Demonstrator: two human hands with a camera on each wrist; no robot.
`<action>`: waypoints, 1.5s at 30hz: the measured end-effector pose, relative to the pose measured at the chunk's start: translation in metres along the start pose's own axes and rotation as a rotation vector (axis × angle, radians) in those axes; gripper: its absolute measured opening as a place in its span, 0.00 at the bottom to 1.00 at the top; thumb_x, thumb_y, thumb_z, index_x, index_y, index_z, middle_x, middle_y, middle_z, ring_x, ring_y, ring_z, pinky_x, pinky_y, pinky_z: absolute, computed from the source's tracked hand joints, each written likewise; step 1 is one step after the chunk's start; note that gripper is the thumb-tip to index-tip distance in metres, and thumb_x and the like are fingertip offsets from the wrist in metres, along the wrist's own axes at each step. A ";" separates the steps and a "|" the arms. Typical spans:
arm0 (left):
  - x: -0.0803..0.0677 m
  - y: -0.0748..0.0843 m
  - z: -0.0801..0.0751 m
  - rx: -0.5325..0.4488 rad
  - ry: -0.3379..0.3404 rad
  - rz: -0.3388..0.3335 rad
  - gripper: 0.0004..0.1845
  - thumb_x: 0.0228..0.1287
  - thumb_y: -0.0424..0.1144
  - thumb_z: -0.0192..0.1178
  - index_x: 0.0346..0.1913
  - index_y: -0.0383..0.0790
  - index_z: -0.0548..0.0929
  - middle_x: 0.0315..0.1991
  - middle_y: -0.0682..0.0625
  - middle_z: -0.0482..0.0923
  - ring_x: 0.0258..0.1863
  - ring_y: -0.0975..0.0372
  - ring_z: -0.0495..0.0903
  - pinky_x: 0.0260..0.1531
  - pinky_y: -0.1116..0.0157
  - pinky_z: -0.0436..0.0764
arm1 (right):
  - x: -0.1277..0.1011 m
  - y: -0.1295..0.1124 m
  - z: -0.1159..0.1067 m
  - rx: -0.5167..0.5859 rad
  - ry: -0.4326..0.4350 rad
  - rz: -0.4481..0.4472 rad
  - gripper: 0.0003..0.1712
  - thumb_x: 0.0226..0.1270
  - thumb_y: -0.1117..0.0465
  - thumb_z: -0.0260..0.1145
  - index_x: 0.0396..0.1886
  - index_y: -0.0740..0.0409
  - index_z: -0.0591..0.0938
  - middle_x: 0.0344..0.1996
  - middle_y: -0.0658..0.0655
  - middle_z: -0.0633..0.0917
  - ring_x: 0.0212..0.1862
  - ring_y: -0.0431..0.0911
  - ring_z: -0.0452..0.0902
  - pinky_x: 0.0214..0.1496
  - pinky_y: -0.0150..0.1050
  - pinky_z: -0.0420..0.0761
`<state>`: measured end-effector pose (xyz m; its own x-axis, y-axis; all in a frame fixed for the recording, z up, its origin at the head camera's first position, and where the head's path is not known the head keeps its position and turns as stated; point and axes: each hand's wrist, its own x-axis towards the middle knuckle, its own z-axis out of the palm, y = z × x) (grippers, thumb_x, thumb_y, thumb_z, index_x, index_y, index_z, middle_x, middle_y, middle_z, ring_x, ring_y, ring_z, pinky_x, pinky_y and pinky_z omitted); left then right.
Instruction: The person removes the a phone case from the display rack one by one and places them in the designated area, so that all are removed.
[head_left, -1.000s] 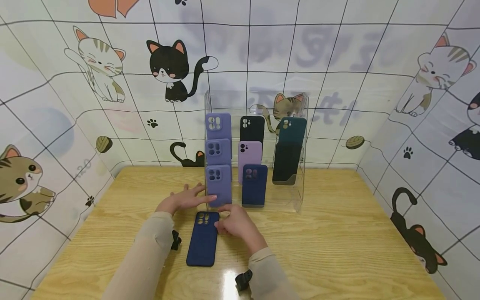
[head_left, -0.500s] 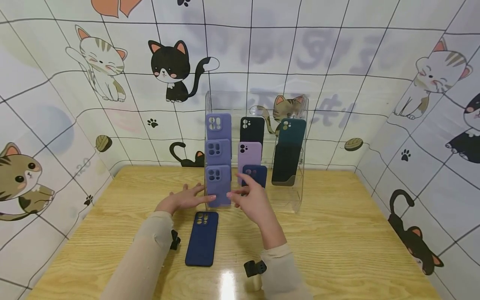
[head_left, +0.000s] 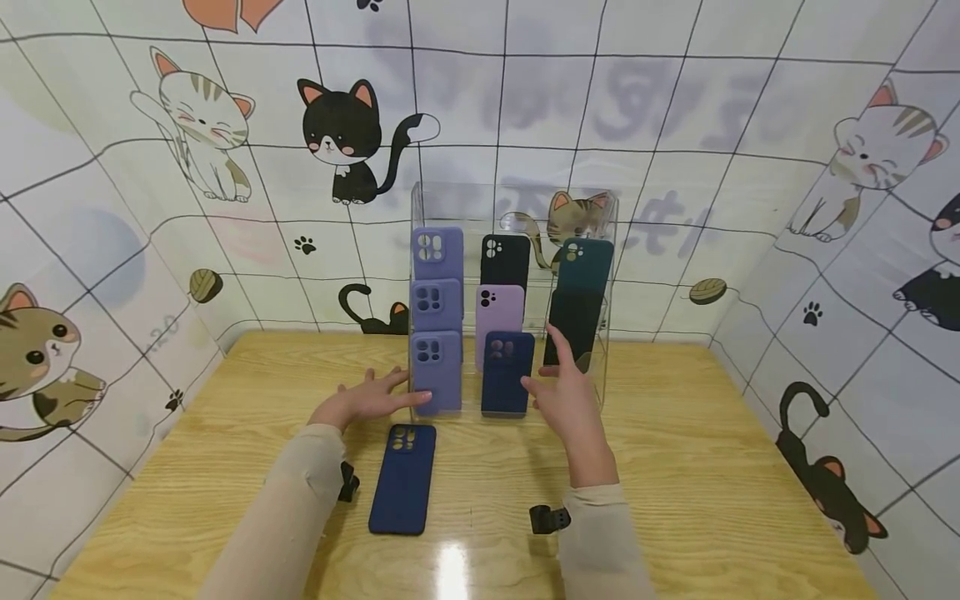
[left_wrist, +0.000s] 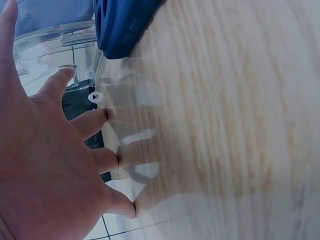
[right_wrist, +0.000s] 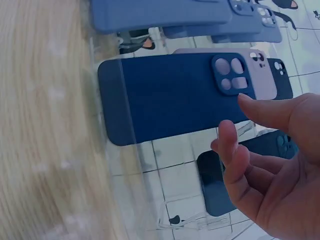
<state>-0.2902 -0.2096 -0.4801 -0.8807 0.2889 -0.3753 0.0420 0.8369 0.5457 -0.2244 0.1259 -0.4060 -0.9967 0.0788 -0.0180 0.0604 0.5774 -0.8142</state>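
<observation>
A: What lies nearest?

B: A dark blue phone case (head_left: 403, 477) flat on the counter (head_left: 712, 467), its long axis running away from the person, camera cut-outs at the far end. Neither hand touches it.

A: And the left hand?

B: The left hand (head_left: 367, 398) rests just beyond that case, fingers spread and straight, its grip holding nothing; the fingertips touch the foot of the clear acrylic stand (head_left: 600, 275), by the lowest purple case (head_left: 437, 371).

A: The right hand?

B: The right hand (head_left: 572, 398) is raised before the stand, fingers loosely spread, pinching nothing. It sits between two things: a navy case (head_left: 507, 371) standing upright just to its left, and a black case (head_left: 573, 327) in the right column, just beyond its fingertips.

A: Which hand is nearer to those?

B: The right, plainly. Both cases stand with the long axis vertical, leaning back in their slots. In the right wrist view the navy case (right_wrist: 170, 97) lies right beside the fingers (right_wrist: 235, 150), apart from them.
</observation>
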 end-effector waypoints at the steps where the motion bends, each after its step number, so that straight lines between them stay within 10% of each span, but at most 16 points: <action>1: 0.001 0.000 0.000 0.001 0.000 0.001 0.60 0.60 0.87 0.49 0.88 0.59 0.51 0.90 0.48 0.37 0.86 0.36 0.23 0.71 0.20 0.21 | 0.001 0.002 0.000 -0.011 -0.006 -0.004 0.55 0.76 0.57 0.71 0.86 0.20 0.47 0.67 0.66 0.83 0.34 0.48 0.91 0.30 0.37 0.79; 35: 0.004 0.007 -0.004 0.006 -0.012 0.002 0.58 0.62 0.86 0.50 0.88 0.59 0.51 0.90 0.48 0.37 0.86 0.37 0.23 0.72 0.22 0.21 | 0.014 0.028 0.018 -0.085 -0.067 -0.149 0.54 0.76 0.61 0.70 0.85 0.19 0.49 0.56 0.68 0.90 0.23 0.56 0.89 0.19 0.38 0.71; 45: 0.001 0.004 0.001 -0.005 -0.011 -0.013 0.59 0.60 0.87 0.49 0.88 0.59 0.51 0.90 0.49 0.36 0.86 0.37 0.23 0.72 0.21 0.21 | 0.012 0.046 0.014 -0.144 -0.030 -0.389 0.46 0.79 0.63 0.67 0.85 0.30 0.56 0.51 0.65 0.92 0.19 0.49 0.85 0.23 0.35 0.76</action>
<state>-0.2906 -0.2056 -0.4794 -0.8761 0.2826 -0.3906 0.0279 0.8386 0.5441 -0.2340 0.1421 -0.4512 -0.9477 -0.1901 0.2565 -0.3163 0.6678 -0.6738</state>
